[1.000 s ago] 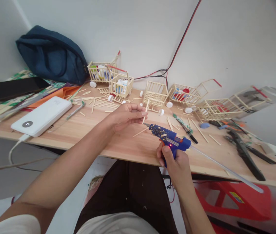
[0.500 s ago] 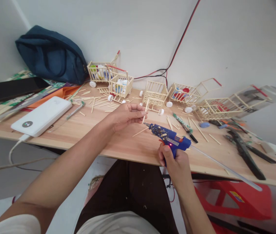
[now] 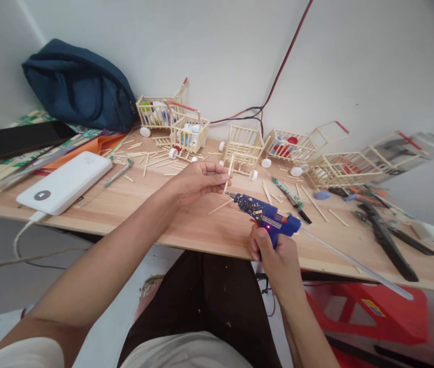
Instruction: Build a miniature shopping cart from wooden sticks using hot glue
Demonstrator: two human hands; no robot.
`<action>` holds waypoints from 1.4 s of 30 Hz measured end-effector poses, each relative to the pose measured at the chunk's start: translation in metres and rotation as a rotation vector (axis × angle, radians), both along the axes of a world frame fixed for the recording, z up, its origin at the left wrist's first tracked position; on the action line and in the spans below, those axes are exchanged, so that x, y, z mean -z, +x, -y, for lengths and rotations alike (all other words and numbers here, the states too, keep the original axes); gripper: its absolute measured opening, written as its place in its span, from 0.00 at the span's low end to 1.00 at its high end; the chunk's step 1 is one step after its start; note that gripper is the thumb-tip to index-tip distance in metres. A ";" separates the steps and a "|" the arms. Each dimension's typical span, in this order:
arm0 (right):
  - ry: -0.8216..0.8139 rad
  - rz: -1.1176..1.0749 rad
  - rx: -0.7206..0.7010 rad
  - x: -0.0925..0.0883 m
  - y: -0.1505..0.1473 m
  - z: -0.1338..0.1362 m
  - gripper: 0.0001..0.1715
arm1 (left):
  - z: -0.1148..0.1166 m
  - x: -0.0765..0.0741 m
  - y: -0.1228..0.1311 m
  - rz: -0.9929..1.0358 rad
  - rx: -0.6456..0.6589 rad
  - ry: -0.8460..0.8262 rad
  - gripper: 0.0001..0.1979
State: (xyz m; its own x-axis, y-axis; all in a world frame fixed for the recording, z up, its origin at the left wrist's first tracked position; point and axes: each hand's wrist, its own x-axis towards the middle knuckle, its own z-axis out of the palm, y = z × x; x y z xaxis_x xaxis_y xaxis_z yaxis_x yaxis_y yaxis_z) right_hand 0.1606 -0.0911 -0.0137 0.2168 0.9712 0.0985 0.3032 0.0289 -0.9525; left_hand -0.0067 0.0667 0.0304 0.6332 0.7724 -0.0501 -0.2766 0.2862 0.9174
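Observation:
Between the thumb and fingers of my left hand [image 3: 205, 180] is a thin wooden stick piece [image 3: 230, 166], held tilted above the table; whether other sticks are joined to it I cannot tell. My right hand [image 3: 276, 253] is wrapped round the handle of a blue glue gun [image 3: 257, 207], its red light lit. The nozzle points left and meets, or almost meets, the stick's lower end. A long clear glue stick [image 3: 358, 266] juts from the gun's back. Just behind my left hand stands a small wooden-stick cart [image 3: 244, 144] with white wheels.
Several more stick carts [image 3: 291, 147] line the wall. Loose sticks [image 3: 155, 159] are strewn over the wooden table [image 3: 186, 230]. A white power bank [image 3: 66, 181], a phone [image 3: 21, 138] and a blue bag [image 3: 82, 87] lie left; black-handled pliers [image 3: 387, 243] and a cutter knife [image 3: 291, 199] lie right.
Almost nothing differs. Both hands keep the stick and the glue gun in the same place, with the nozzle at the stick's lower end; the view shifts very slightly.

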 end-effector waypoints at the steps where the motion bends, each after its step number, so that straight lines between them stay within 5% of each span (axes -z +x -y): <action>1: -0.003 0.001 0.003 0.001 0.000 0.000 0.28 | 0.000 0.000 0.000 0.002 0.002 0.002 0.12; 42: -0.006 -0.033 0.037 0.002 -0.001 0.000 0.26 | -0.003 0.004 0.000 0.028 -0.007 -0.004 0.12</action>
State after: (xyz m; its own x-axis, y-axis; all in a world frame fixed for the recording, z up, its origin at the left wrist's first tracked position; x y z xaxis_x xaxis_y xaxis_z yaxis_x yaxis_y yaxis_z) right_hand 0.1598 -0.0910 -0.0157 0.2552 0.9632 0.0846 0.2720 0.0124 -0.9622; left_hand -0.0070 0.0697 0.0259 0.6292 0.7764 -0.0358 -0.3041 0.2883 0.9080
